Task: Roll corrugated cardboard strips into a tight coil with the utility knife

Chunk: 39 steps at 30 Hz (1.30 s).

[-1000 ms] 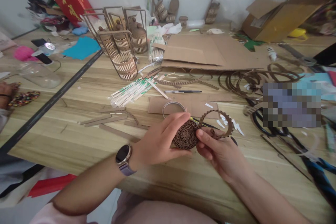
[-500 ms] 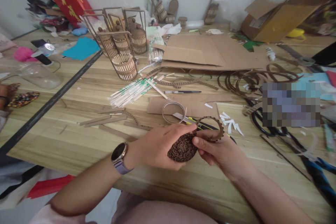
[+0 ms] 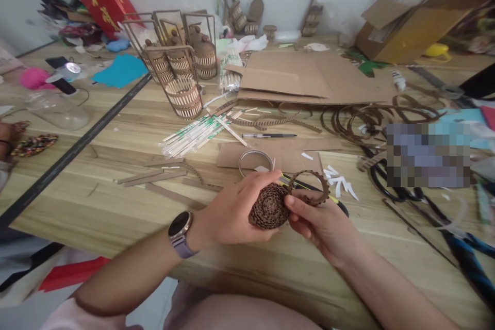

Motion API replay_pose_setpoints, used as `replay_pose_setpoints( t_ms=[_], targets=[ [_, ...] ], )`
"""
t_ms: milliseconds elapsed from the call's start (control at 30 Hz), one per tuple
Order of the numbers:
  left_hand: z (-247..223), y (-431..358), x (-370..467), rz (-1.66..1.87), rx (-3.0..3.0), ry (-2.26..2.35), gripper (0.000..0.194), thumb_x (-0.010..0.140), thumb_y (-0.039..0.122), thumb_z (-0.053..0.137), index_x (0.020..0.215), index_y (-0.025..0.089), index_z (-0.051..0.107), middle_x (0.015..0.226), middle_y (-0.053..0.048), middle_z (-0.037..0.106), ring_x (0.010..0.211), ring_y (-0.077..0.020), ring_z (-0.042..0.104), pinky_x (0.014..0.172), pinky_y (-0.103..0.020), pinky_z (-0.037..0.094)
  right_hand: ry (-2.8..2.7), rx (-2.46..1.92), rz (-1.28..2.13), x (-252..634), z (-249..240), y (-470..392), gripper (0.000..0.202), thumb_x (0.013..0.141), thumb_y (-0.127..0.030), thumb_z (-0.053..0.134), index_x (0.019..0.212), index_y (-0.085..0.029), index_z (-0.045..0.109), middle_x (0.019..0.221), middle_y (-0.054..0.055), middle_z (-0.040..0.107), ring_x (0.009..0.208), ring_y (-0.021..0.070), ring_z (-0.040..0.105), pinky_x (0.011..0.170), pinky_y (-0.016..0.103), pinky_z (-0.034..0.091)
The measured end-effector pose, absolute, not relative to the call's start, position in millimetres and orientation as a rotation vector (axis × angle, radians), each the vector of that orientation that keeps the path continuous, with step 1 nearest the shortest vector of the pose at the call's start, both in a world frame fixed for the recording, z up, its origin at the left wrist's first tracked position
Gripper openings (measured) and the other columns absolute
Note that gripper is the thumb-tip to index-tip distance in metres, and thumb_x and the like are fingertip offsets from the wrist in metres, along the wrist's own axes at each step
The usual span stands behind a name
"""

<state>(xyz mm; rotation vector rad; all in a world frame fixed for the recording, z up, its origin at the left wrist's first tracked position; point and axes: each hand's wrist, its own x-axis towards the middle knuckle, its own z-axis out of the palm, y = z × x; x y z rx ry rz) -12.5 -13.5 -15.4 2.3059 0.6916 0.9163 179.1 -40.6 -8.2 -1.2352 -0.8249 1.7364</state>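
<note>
My left hand (image 3: pixel 235 211), with a watch on its wrist, curls around a brown coil of corrugated cardboard (image 3: pixel 269 207) wound into a round disc. Its spiral face is turned up toward me. From the coil's right side runs a loose cardboard strip (image 3: pixel 324 193) that bends into a loop. My right hand (image 3: pixel 315 216) pinches this strip between thumb and fingers where it meets the coil. Just behind the hands lie a roll of tape (image 3: pixel 242 162) and a partly hidden yellow and black cutter (image 3: pixel 285 179).
Small woven lantern-like baskets (image 3: pixel 185 98) stand at the back left. Wrapped sticks (image 3: pixel 193 131), a pen (image 3: pixel 268 135), cardboard sheets (image 3: pixel 286 75) and paper scraps (image 3: pixel 340 181) lie beyond my hands. Coiled strips (image 3: pixel 356 118) and black-handled scissors (image 3: pixel 386 185) are at the right.
My left hand and the coil have risen slightly, and the coil's face has turned a little more toward me. My right hand keeps its pinch on the strip.
</note>
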Motion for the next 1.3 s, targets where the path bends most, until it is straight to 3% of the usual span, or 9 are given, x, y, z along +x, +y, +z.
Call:
replay_pose_setpoints(
  t_ms=[200, 467, 667, 967, 1133, 1300],
  targets=[
    [-12.4, -9.4, -18.8, 0.651, 2.275, 0.596, 0.088, 0.072, 0.027, 0.074, 0.148, 0.023, 0.028, 0.14, -0.015, 0.054, 0.125, -0.0319, 0.057, 0.102, -0.044, 0.05, -1.061, -1.285, 1.773, 189.7, -10.5, -39.7, 0.047, 0.067, -0.054, 0.081, 0.054, -0.015, 0.058, 0.049, -0.003, 0.05, 0.038, 0.0036, 0.036, 0.038, 0.022, 0.018],
    [-16.5, -12.2, -13.6, 0.909, 2.265, 0.658, 0.093, 0.077, 0.032, 0.08, 0.15, 0.027, 0.022, 0.143, -0.016, 0.049, 0.133, -0.0335, 0.048, 0.11, -0.05, 0.043, -0.724, -1.226, 1.763, 178.1, -7.5, -40.7, 0.047, 0.056, -0.05, 0.088, 0.052, -0.016, 0.055, 0.048, -0.006, 0.046, 0.037, 0.0023, 0.032, 0.037, 0.021, 0.018],
    [-14.6, -10.2, -15.9, 0.802, 2.133, 0.629, 0.1, 0.07, 0.025, 0.079, 0.151, 0.027, 0.02, 0.134, -0.013, 0.056, 0.12, -0.0302, 0.059, 0.103, -0.045, 0.049, -0.764, -1.222, 1.816, 179.5, -9.5, -40.8, 0.047, 0.055, -0.048, 0.089, 0.051, -0.016, 0.056, 0.048, -0.005, 0.048, 0.038, 0.003, 0.035, 0.036, 0.02, 0.019],
    [-13.1, -7.4, -20.0, 0.726, 2.127, 0.488, 0.114, 0.069, 0.03, 0.082, 0.154, 0.029, 0.005, 0.137, -0.013, 0.055, 0.121, -0.0301, 0.059, 0.103, -0.045, 0.05, -0.858, -1.235, 1.857, 185.2, -7.1, -39.3, 0.048, 0.059, -0.051, 0.086, 0.05, -0.016, 0.054, 0.045, -0.005, 0.047, 0.035, 0.002, 0.031, 0.036, 0.02, 0.017],
    [-13.2, -12.6, -15.0, 0.853, 2.174, 0.661, 0.1, 0.076, 0.032, 0.08, 0.153, 0.027, 0.017, 0.146, -0.016, 0.048, 0.134, -0.0336, 0.048, 0.111, -0.049, 0.043, -0.689, -1.223, 1.77, 180.4, -10.1, -39.7, 0.051, 0.056, -0.049, 0.088, 0.05, -0.016, 0.051, 0.046, -0.007, 0.043, 0.036, 0.0012, 0.03, 0.036, 0.019, 0.016],
    [-14.6, -11.9, -13.9, 0.833, 2.181, 0.65, 0.101, 0.075, 0.031, 0.081, 0.152, 0.028, 0.016, 0.143, -0.015, 0.049, 0.129, -0.032, 0.052, 0.109, -0.048, 0.045, -0.673, -1.228, 1.78, 178.6, -10.9, -40.3, 0.048, 0.055, -0.046, 0.09, 0.05, -0.015, 0.053, 0.047, -0.006, 0.046, 0.036, 0.001, 0.033, 0.035, 0.019, 0.019]
  ],
)
